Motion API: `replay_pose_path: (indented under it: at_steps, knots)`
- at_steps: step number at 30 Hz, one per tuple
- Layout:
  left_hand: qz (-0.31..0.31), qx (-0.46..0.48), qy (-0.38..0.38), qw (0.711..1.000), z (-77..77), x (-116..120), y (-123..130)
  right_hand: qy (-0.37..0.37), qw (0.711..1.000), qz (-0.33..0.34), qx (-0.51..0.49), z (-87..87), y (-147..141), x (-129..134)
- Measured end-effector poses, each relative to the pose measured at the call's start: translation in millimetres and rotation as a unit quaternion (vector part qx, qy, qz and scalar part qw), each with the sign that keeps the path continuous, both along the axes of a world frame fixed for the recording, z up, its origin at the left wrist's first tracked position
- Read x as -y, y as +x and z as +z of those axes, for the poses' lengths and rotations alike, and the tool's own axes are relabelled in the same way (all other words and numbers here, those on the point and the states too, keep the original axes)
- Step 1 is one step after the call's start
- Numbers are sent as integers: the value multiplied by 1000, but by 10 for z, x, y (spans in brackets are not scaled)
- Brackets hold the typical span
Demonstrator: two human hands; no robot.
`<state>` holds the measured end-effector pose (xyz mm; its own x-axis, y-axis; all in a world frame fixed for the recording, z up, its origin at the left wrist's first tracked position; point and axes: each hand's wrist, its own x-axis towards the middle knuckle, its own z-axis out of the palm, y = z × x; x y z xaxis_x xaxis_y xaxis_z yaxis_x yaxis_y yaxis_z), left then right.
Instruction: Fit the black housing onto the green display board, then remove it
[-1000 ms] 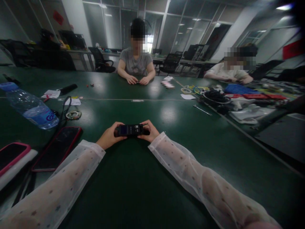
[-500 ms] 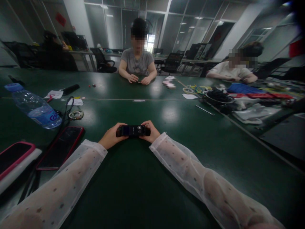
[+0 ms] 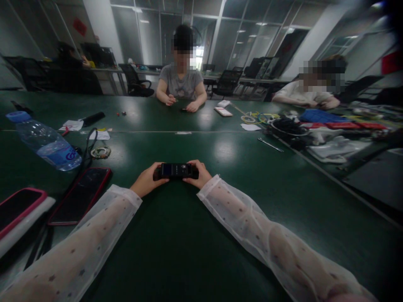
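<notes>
Device (image 3: 175, 170), black, rectangular, w/ small white marks on front, is near centre of head view, btwn both hands. L hand (image 3: 147, 179) holds its left end, R hand (image 3: 203, 175) its right end, fingers curled. It is over smooth dark green table (image 3: 189, 243); if touching, I cannot tell. Clear plastic blue-capped bottle (image 3: 47, 144) & red-edged dark phone (image 3: 80, 196) are on L side.

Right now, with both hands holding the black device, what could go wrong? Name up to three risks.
The black device could slip, since the left hand and right hand grip only its ends.
The left sleeve might nudge the red-edged phone close by.
The part-full bottle is near that phone, so a knock could wet it if the cap is loose.
</notes>
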<state>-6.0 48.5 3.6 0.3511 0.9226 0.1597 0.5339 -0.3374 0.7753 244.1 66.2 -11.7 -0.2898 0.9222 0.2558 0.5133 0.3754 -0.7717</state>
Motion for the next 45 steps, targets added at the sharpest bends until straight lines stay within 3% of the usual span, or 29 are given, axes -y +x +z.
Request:
replay_pose_path:
  at_steps: [6, 14, 21, 25, 29, 34, 45]
  knots:
    - [13, -42, 12, 999, -16, -14, -9, 39, 998, 35, -24, 77, -18, 26]
    - [22, -57, 19, 998, -9, -13, -11, 35, 998, 36, -39, 4, 2, -25]
    - [33, -48, 16, 998, -41, -27, -1, 69, 986, 38, -150, 18, -22, -19]
    - [14, -35, 11, 999, -15, -12, -3, 74, 978, -10, -195, 43, -25, -11]
    - [14, -31, 6, 999, 8, 1, 0, 99, 965, -106, -220, -24, 4, -77]
    - [16, -31, 1, 999, 24, 6, 3, 98, 958, -202, -177, -163, 52, -173]
    - [12, -36, -8, 999, 61, 23, 8, 62, 959, -233, -150, -170, 68, -165]
